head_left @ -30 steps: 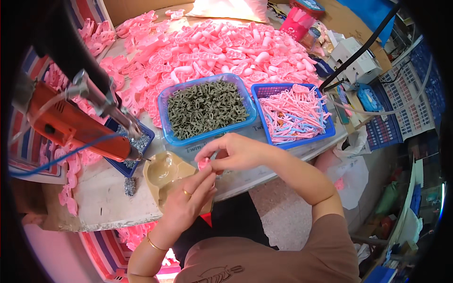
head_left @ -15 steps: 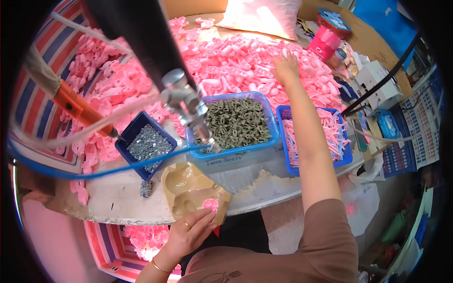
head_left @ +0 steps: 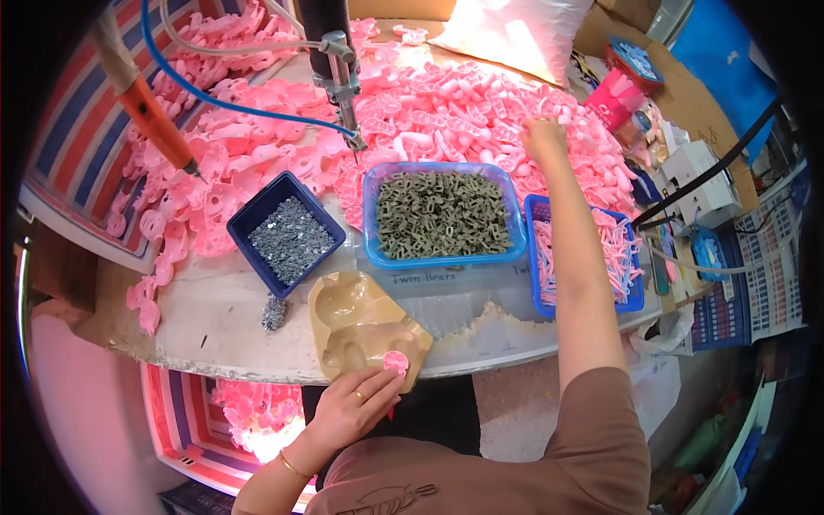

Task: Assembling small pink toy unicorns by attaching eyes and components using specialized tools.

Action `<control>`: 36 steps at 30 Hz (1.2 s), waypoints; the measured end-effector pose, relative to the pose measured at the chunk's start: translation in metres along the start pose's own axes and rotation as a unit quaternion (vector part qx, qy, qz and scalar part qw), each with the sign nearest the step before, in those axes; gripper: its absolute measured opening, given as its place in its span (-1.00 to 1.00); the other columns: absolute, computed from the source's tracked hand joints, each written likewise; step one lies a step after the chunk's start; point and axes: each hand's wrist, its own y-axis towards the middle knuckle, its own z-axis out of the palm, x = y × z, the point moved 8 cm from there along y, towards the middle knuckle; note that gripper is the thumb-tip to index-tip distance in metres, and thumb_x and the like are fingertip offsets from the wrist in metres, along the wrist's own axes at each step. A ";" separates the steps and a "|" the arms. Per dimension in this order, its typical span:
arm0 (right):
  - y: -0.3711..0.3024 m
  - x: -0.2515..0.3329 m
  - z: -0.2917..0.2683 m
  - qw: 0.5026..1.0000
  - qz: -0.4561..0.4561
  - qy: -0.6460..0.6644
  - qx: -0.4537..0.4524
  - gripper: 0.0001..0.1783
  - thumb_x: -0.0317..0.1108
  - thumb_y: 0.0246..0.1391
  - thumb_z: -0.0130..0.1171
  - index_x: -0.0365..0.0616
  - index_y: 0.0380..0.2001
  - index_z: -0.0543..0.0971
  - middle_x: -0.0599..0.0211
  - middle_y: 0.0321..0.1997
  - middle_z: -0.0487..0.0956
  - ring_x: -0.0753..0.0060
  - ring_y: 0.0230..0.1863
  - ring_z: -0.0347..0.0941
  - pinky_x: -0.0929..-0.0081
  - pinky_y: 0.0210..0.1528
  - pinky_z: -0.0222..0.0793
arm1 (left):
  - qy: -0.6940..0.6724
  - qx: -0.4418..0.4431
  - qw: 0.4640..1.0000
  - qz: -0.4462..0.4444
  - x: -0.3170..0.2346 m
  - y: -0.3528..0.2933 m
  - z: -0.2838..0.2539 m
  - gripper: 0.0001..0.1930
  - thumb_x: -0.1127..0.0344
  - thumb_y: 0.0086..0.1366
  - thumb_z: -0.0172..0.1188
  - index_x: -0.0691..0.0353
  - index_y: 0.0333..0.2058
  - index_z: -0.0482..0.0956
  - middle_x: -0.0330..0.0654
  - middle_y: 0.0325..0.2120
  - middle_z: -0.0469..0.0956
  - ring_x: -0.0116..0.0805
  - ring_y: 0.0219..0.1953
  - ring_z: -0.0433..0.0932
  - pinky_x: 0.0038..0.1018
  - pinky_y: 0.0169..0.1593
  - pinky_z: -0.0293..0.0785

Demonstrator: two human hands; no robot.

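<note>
Touching pink piece [head_left: 396, 360] on tan tray [head_left: 384, 311] with left hand [head_left: 354, 405]; over pink heap [head_left: 433, 110] with right hand [head_left: 544, 141]; cannot tell grips

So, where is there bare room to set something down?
Left of the small grey cluster on the table; also in front, between the tan block and the blue basket. Behind the basket, pink parts crowd the table.

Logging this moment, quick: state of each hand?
Left hand: touching the pink piece; grip unclear.
Right hand: at the pink pile; can't tell if holding.
</note>
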 end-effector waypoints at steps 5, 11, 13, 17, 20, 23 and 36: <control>-0.014 0.024 -0.055 0.991 -0.009 0.096 -0.092 -0.72 -0.16 0.03 0.29 0.02 -0.19 0.64 0.31 -0.40 0.65 0.20 -0.19 0.55 0.22 -0.17 0.41 | 0.009 0.008 1.000 -0.014 0.006 -0.008 0.006 -0.56 0.40 0.05 0.38 0.19 -0.03 0.61 -0.20 -0.07 0.60 -0.19 -0.08 0.58 -0.33 -0.05 0.56; -0.102 0.116 -0.129 0.880 -0.047 0.462 0.096 -0.76 -0.24 0.10 0.32 -0.14 -0.25 0.60 0.49 -0.51 0.53 0.68 -0.45 0.42 0.66 -0.39 0.33 | -0.017 0.019 0.999 -0.030 0.010 0.004 0.017 -0.55 0.39 0.13 0.31 0.28 0.03 0.52 -0.14 0.01 0.53 -0.15 0.05 0.53 -0.28 0.07 0.51; -0.152 0.156 -0.146 0.826 -0.098 0.525 0.180 -0.76 -0.28 0.11 0.32 -0.20 -0.24 0.60 0.52 -0.50 0.51 0.74 -0.43 0.40 0.66 -0.38 0.34 | -0.012 0.023 0.999 -0.037 0.013 0.004 0.021 -0.58 0.39 0.14 0.29 0.25 0.01 0.54 -0.14 0.00 0.53 -0.16 0.04 0.53 -0.30 0.07 0.52; -0.232 0.214 -0.179 0.766 -0.220 0.545 0.259 -0.76 -0.35 0.03 0.35 -0.19 -0.22 0.63 0.39 -0.44 0.59 0.55 -0.42 0.51 0.57 -0.34 0.41 | 0.008 0.000 1.000 0.016 0.005 -0.011 0.016 -0.62 0.35 0.14 0.26 0.23 -0.03 0.56 -0.14 0.01 0.54 -0.20 0.06 0.53 -0.33 0.08 0.52; -0.280 0.250 -0.181 0.772 -0.299 0.522 0.205 -0.72 -0.33 -0.01 0.37 -0.14 -0.19 0.63 0.33 -0.44 0.60 0.38 -0.41 0.55 0.48 -0.33 0.44 | -0.006 -0.002 0.997 0.073 -0.007 -0.026 0.001 -0.60 0.44 0.02 0.32 0.22 -0.09 0.60 -0.16 -0.04 0.58 -0.18 0.03 0.56 -0.33 0.01 0.57; -0.297 0.272 -0.190 0.792 -0.358 0.475 0.137 -0.70 -0.25 -0.06 0.40 -0.07 -0.23 0.62 0.34 -0.48 0.56 0.28 -0.43 0.52 0.38 -0.36 0.43 | -0.004 -0.034 0.998 0.060 -0.001 -0.040 -0.014 -0.64 0.46 0.00 0.33 0.22 -0.14 0.62 -0.18 -0.08 0.60 -0.17 0.01 0.58 -0.33 0.00 0.57; -0.287 0.283 -0.191 0.806 -0.284 0.463 0.235 -0.68 -0.23 -0.13 0.46 -0.07 -0.29 0.63 0.40 -0.64 0.48 0.43 -0.58 0.44 0.46 -0.48 0.33 | 0.467 -0.211 0.771 -0.378 0.233 -0.144 -0.175 -0.55 0.22 0.23 0.22 0.20 0.07 0.43 0.00 0.09 0.45 0.06 0.19 0.34 0.01 0.25 0.22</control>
